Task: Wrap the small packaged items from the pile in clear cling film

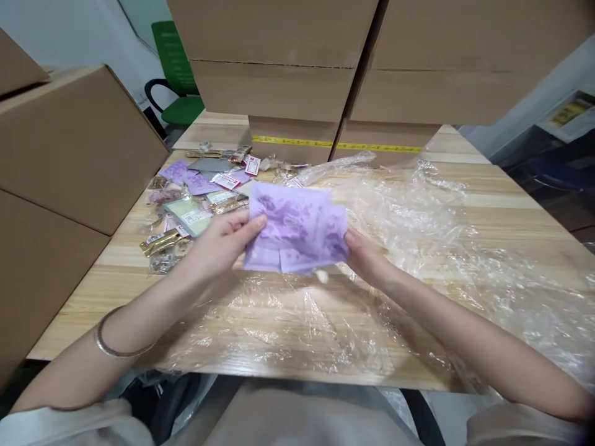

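Between my two hands, above the wooden table, I hold a few overlapping purple printed packets (290,226). My left hand (230,238) pinches their left side, thumb on top and fingers underneath. The right edge is gripped by my right hand (365,254), whose fingertips are mostly hidden behind the packets. Just beyond my left hand lies a pile of small packaged items: more purple packets (202,183), a clear pack with a white label (189,215), a gold-wrapped pack (162,241) and red-and-white tags (226,181).
Crumpled clear plastic film (395,210) spreads over the middle and right of the table (106,279). Large cardboard boxes (279,56) stand at the back, with others (69,142) at the left. A green chair (179,68) is behind the table.
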The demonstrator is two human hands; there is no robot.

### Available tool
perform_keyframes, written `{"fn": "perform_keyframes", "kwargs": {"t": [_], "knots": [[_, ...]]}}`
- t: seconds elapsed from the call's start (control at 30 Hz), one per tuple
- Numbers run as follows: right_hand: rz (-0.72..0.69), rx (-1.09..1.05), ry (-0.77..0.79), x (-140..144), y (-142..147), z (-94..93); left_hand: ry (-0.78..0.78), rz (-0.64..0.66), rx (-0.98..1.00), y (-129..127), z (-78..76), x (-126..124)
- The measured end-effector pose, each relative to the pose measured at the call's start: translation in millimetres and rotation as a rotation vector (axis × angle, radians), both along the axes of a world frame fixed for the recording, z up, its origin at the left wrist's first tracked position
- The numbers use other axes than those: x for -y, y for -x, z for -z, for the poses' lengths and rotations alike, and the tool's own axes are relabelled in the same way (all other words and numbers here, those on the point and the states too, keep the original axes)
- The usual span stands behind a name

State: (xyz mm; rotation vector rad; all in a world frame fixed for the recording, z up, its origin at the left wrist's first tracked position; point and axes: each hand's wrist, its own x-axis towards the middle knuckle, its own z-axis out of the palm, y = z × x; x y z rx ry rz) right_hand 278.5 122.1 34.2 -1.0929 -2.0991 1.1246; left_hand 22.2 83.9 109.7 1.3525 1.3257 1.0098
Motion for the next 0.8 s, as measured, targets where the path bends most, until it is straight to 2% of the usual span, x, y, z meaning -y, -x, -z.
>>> {"fn": "perform_keyframes", "kwargs": {"t": [0.03,0.1,0.17,0.27,0.4,0.53,0.63,0.7,0.8], "knots": [[-0.01,-0.108,0.149,5.6,4.0,-2.7,0.125,0.04,0.161,-4.2,9.1,4.1],[-0.011,-0.294,0.451,19.5,12.5,-3.3,0.289,0.032,0.39,-11.1,26.4,11.4],[-0.012,-0.33,0.583,33.7,20.4,0.6,0.386,-0.026,0.494,-15.1,41.5,18.2],[0.001,-0.264,0.571,48.6,30.3,10.3,0.449,-0.07,0.483,-16.4,60.2,27.3],[0.03,-0.254,0.598,54.7,41.5,20.2,0.421,-0.028,0.427,-15.5,76.6,35.0],[-0.017,-0.362,0.61,53.0,48.7,21.4,0.432,0.025,0.516,-17.3,84.2,37.4],[0.119,-0.431,0.63,48.6,49.9,20.6,0.408,0.007,0.576,-18.6,88.4,36.3],[0.161,-0.468,0.662,45.5,49.3,20.2,0.387,-0.014,0.563,-17.5,90.3,34.7],[0.125,-0.443,0.695,42.7,47.2,18.8,0.355,-0.031,0.474,-12.3,91.0,32.2]]}}
